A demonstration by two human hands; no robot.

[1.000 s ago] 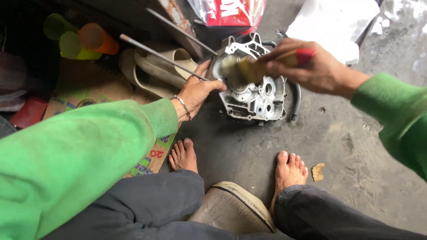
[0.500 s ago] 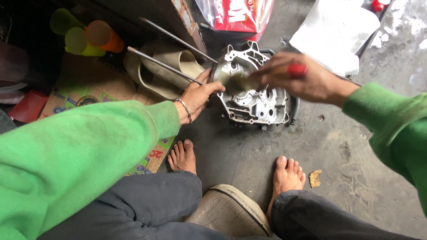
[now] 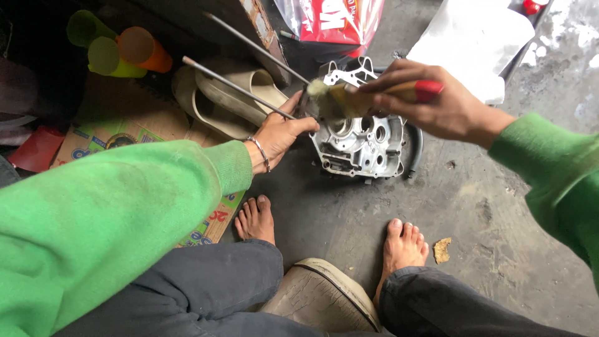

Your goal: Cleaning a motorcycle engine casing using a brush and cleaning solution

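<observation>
A silver metal engine case (image 3: 362,134) lies on the grey concrete floor in front of my bare feet. My left hand (image 3: 279,133) grips its left edge and steadies it. My right hand (image 3: 430,103) hovers over the case's top and holds a paintbrush (image 3: 365,95) with a red-tipped wooden handle. The brush's bristles point left, over the case's upper left corner near my left thumb. Both arms wear green sleeves.
Two thin metal rods (image 3: 240,87) slant across a pair of beige sandals (image 3: 228,97). Coloured plastic cups (image 3: 121,53) and printed cardboard (image 3: 125,134) lie at left. A red and clear plastic bag (image 3: 334,22) and a white sheet (image 3: 474,43) sit behind the case. A worn shoe (image 3: 321,299) lies between my legs.
My right hand has swung the brush from the case's middle up toward its upper left corner. The left hand keeps its grip on the case's edge.
</observation>
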